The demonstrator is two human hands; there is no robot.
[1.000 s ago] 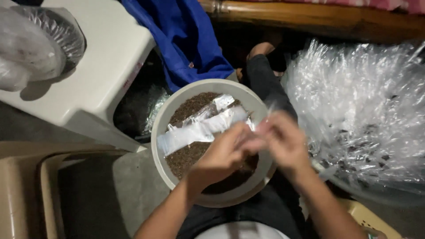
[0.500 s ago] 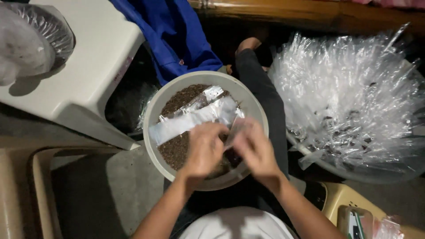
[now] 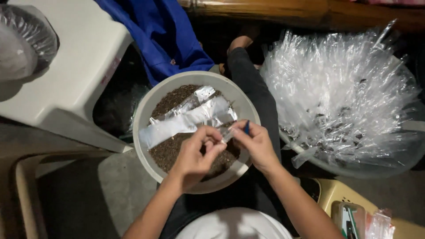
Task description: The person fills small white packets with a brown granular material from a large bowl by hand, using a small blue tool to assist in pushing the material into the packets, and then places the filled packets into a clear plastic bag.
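Observation:
A round beige bowl [image 3: 146, 110] rests on my lap, filled with dark brown granules [image 3: 170, 102]. A stack of long clear plastic sleeves [image 3: 186, 121] lies across the granules. My left hand [image 3: 195, 155] and my right hand [image 3: 254, 144] meet over the near side of the bowl. Together they pinch one small clear plastic sleeve [image 3: 226, 135] between the fingertips. A small blue object [image 3: 246, 127] shows at my right hand's fingers; what it is I cannot tell.
A big heap of filled clear sleeves [image 3: 341, 97] fills a container at the right. A white plastic stool [image 3: 75, 75] stands at the left with a clear bag [image 3: 22, 44] on it. Blue cloth [image 3: 159, 35] lies behind the bowl. A yellowish box [image 3: 345, 199] sits at bottom right.
Both hands stayed together over the bowl, working the small sleeve. The view shifted a little, so the bowl sits lower and more central than before.

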